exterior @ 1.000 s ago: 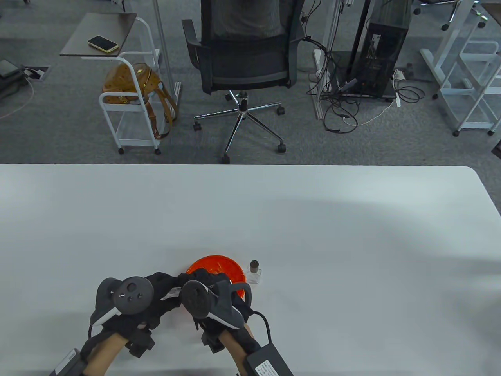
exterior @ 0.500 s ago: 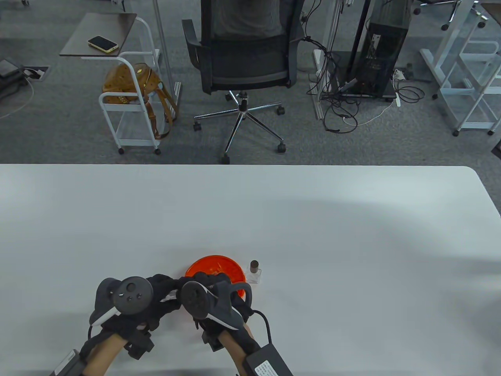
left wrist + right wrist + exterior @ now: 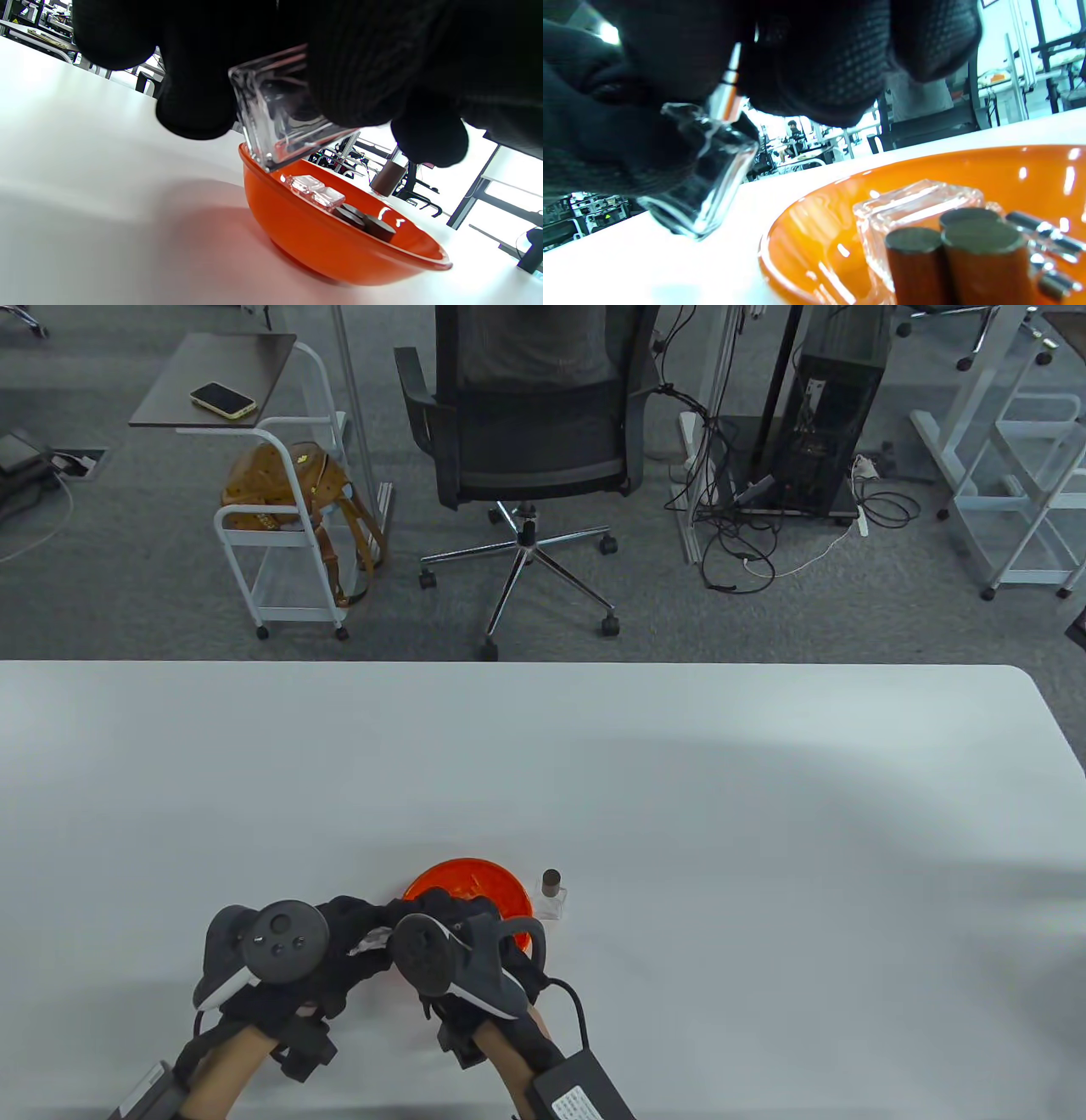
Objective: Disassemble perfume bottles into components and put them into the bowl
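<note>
left hand point(image 3: 339, 937), right hand point(image 3: 462, 929), fingers curled, touching

Beyond the fingers, past the far edge of the white table point(image 3: 594, 746), a black office chair point(image 3: 530, 432) stood on grey carpet. Off to the fingers' far left a white rolling cart point(image 3: 284, 534) held a brown bag point(image 3: 284, 487), and a phone in a yellow case point(image 3: 222, 400) lay on the small side table point(image 3: 212, 381) above it. Far to the right stood a black computer tower point(image 3: 827, 415), tangled cables point(image 3: 738, 534) beside it.
</note>
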Demonstrator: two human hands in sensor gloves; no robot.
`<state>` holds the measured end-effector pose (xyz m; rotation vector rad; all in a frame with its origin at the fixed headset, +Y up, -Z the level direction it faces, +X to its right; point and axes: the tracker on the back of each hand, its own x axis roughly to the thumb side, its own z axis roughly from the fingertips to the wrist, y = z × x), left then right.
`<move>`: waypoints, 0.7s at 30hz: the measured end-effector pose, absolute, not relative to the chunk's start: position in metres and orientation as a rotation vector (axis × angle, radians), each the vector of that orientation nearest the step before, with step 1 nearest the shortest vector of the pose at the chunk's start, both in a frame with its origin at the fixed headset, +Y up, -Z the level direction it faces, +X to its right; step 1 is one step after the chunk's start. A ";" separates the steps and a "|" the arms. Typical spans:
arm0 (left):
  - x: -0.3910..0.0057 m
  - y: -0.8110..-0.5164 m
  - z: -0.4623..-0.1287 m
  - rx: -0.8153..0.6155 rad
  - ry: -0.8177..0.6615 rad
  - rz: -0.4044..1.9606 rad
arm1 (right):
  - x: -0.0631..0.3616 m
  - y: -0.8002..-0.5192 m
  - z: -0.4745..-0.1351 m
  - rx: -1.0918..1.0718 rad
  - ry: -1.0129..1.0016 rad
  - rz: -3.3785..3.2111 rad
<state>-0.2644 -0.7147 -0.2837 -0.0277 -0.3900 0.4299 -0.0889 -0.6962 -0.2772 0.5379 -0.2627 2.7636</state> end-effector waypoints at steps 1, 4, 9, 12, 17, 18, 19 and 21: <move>-0.263 -0.715 -0.283 -0.033 -0.399 0.421 | -0.089 -0.696 -0.277 0.537 -0.255 2.758; -0.262 -0.714 -0.283 -0.019 -0.395 0.413 | -0.090 -0.697 -0.277 0.563 -0.206 2.758; -0.263 -0.716 -0.284 -0.041 -0.398 0.430 | -0.089 -0.697 -0.278 0.545 -0.250 2.775; -0.261 -0.715 -0.283 -0.035 -0.400 0.408 | -0.090 -0.697 -0.277 0.556 -0.211 2.764; -0.264 -0.714 -0.283 -0.029 -0.389 0.430 | -0.091 -0.696 -0.277 0.548 -0.234 2.766; -0.264 -0.715 -0.283 -0.039 -0.394 0.426 | -0.090 -0.695 -0.277 0.549 -0.253 2.770; -0.263 -0.716 -0.283 -0.041 -0.401 0.420 | -0.089 -0.696 -0.278 0.538 -0.244 2.764; -0.261 -0.715 -0.283 -0.033 -0.401 0.415 | -0.089 -0.696 -0.278 0.542 -0.222 2.763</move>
